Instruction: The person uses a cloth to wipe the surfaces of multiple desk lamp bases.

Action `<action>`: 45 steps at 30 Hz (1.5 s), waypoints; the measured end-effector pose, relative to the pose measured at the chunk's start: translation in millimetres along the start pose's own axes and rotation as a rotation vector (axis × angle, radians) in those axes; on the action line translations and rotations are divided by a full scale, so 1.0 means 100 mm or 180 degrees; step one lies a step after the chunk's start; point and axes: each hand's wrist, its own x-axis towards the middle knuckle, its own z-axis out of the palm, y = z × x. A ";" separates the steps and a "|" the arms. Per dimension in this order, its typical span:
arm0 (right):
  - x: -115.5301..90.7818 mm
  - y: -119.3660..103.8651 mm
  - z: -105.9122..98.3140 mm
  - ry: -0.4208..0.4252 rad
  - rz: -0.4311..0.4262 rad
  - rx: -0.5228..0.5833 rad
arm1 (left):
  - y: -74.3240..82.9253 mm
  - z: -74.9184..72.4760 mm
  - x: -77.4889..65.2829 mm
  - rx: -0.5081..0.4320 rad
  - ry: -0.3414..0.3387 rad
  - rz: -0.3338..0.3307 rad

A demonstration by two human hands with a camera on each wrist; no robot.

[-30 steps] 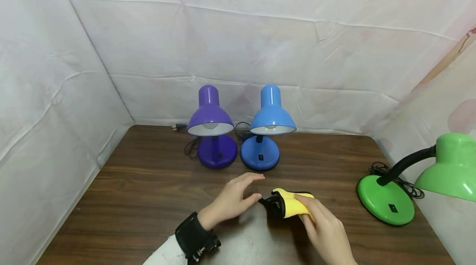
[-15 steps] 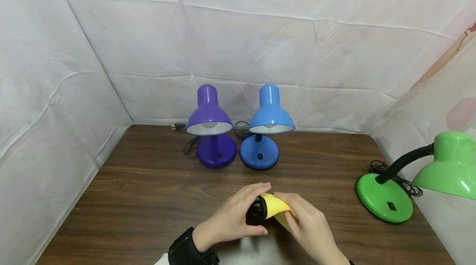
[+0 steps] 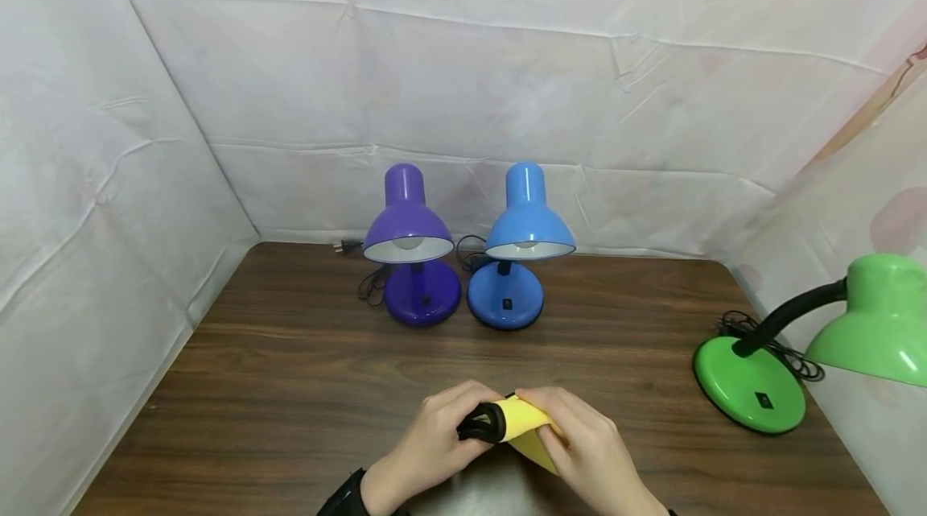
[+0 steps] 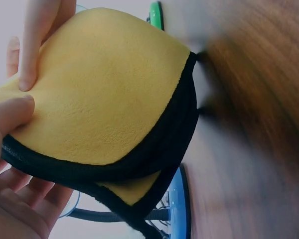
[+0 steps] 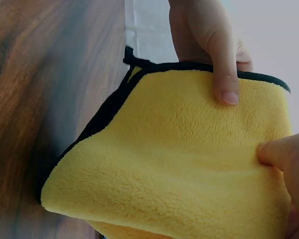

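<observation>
A folded yellow cloth with black edging (image 3: 523, 418) is held up between both hands near the front of the table. My left hand (image 3: 427, 443) pinches its black-edged left side, thumb on the near face and fingers behind. My right hand (image 3: 590, 447) grips the upper right part, with the thumb pressed on the yellow pile. In the left wrist view the cloth (image 4: 109, 94) hangs in folded layers with its lower corners close to the tabletop. The right wrist view shows the cloth's fluffy face (image 5: 164, 149) spread between the two thumbs.
Behind the hands stand a purple desk lamp (image 3: 422, 295) and a blue desk lamp (image 3: 504, 296), with coiled black cords. On the right is a green desk lamp (image 3: 749, 383), its shade leaning outward. White sheeting (image 3: 463, 97) encloses the wooden table (image 3: 290, 387).
The left hand, formerly reaching with spread fingers, has come down to the cloth and taken its left edge. The cloth has shifted left and nearer, the right hand moving with it.
</observation>
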 end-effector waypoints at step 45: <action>-0.67 1.88 -0.86 0.1852 0.3224 -0.0670 | 0.08 -0.56 -0.43 0.0488 0.1357 -0.0256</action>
